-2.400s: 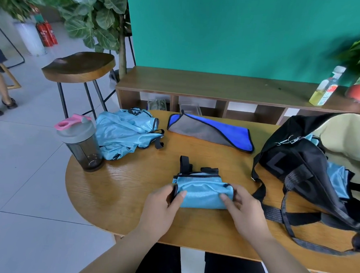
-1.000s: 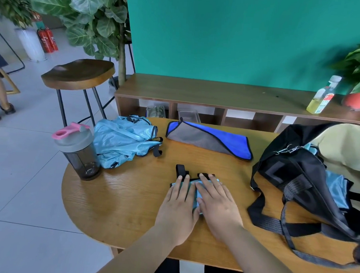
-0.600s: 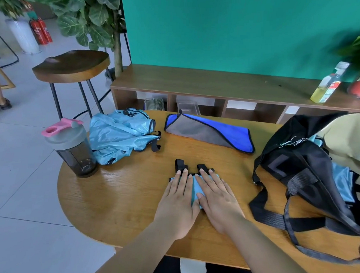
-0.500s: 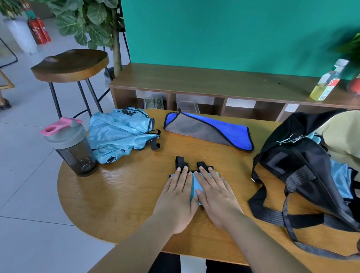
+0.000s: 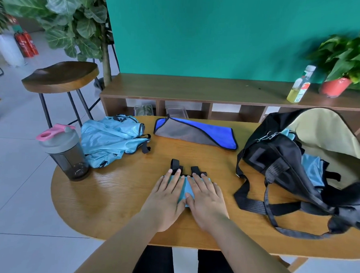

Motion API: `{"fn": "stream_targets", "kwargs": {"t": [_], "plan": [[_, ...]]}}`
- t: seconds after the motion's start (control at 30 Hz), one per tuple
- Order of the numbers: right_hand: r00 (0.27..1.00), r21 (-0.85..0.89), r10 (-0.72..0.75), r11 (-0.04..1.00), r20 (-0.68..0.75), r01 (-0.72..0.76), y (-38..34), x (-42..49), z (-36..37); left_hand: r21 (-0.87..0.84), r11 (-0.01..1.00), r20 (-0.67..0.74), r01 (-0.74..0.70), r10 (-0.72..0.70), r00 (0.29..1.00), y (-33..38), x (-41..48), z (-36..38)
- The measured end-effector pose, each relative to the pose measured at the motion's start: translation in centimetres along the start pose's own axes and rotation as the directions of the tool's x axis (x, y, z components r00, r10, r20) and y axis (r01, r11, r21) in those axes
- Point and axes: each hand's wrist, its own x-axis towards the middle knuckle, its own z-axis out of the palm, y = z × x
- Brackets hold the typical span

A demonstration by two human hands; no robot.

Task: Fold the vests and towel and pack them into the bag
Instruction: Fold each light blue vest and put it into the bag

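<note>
A small folded light-blue vest with black straps lies on the wooden table in front of me. My left hand and my right hand lie flat on it side by side, fingers straight, pressing it down and hiding most of it. A crumpled light-blue vest sits at the table's far left. The blue-and-grey towel lies folded at the far middle. The black bag stands open at the right, with light-blue fabric inside.
A dark shaker bottle with a pink lid stands at the table's left edge. The bag's straps trail across the table to my right. Behind the table runs a low wooden shelf with a drink bottle and a potted plant. A stool stands far left.
Earlier both hands held the vest's two ends; they then moved onto its top and pressed it flat. Over the last second they have stayed there almost still.
</note>
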Motion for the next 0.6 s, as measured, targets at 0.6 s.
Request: {"fn": "stream_targets", "kwargs": {"t": [0.6], "plan": [[0.987, 0.075, 0.035, 0.997, -0.157, -0.024, 2.3, 0.4, -3.8, -0.517, 0.706, -0.104, 0.485, -0.614, 0.782, 5.3, -2.9, -1.6]]}}
